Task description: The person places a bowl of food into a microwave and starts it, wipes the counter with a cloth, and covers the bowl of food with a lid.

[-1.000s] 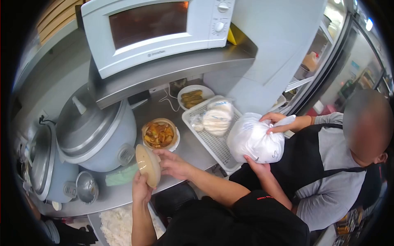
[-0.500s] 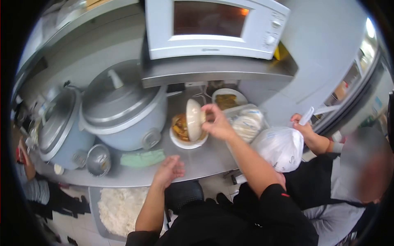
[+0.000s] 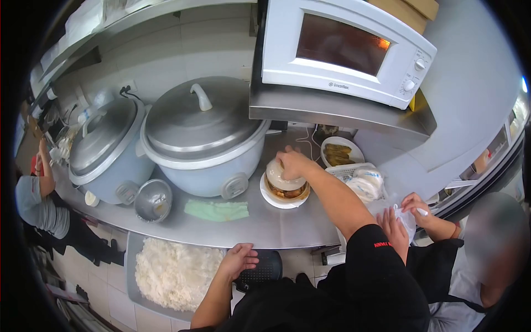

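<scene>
My right hand (image 3: 292, 161) grips a cream-coloured lid (image 3: 283, 178) from above. The lid sits over a clay pot (image 3: 303, 197) of brown, sauced food (image 3: 286, 193), which still shows below its front edge. Under the pot is a white plate (image 3: 276, 205). My left hand (image 3: 240, 260) hangs in front of the counter's edge, fingers loosely apart, with nothing in it. Nearest to it are a folded green cloth (image 3: 217, 210) on the counter and a grey tub of white rice (image 3: 177, 274) below.
Two large rice cookers (image 3: 207, 160) (image 3: 108, 171) and a metal bowl (image 3: 153, 200) line the left. A shelf with a microwave (image 3: 345, 52) overhangs the back. At right, a co-worker's hands (image 3: 412, 213) hold a plastic bag. Another person (image 3: 47, 205) stands far left.
My right hand has brought the lid from tilted on edge to lying over the pot. The view has shifted. The co-worker now has both hands at the bag.
</scene>
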Demonstrator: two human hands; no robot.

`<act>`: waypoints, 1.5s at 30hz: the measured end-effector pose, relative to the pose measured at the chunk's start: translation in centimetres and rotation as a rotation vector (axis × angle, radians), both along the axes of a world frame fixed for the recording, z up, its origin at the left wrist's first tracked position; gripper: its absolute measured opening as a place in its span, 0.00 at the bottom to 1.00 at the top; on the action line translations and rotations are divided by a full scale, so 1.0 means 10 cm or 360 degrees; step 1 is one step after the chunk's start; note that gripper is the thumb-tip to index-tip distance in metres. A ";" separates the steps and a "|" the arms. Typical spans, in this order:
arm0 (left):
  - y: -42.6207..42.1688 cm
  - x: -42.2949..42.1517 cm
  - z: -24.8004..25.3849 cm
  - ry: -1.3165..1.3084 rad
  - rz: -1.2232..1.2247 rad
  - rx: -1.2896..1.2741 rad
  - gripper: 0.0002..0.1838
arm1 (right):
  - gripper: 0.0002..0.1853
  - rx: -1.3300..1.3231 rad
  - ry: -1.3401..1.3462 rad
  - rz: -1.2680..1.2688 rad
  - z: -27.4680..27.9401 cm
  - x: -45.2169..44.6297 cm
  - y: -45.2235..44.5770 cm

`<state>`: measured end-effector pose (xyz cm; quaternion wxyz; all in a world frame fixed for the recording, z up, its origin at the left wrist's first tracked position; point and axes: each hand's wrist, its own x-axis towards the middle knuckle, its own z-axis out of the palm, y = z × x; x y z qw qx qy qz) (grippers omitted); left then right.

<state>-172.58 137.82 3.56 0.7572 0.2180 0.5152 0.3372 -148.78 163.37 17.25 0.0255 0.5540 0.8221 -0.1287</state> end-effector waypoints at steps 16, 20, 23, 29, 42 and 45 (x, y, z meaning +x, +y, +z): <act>0.52 0.21 0.09 0.0016 -0.0104 0.0205 0.18 | 0.30 0.0024 0.0079 0.0050 -0.20 0.10 -0.20; 0.80 0.26 0.10 0.0052 -0.0112 0.0270 0.19 | 0.30 0.0055 0.0219 0.0028 -0.29 0.16 -0.21; 1.03 0.37 0.13 0.0126 -0.0120 0.0292 0.18 | 0.35 -0.0027 0.0159 0.0115 -0.36 0.23 -0.13; 1.68 0.71 -0.07 0.0482 -0.0050 0.0396 0.17 | 0.48 -0.0248 0.0691 -0.1022 -0.71 0.27 0.12; 1.58 0.70 -0.19 0.0302 0.0003 0.0190 0.22 | 0.30 -0.0481 0.1804 -0.1384 -1.27 0.52 -0.35; 1.28 0.55 -0.40 -0.0074 -0.0132 0.0169 0.25 | 0.26 -0.0505 0.1798 -0.1443 -1.32 0.49 -0.79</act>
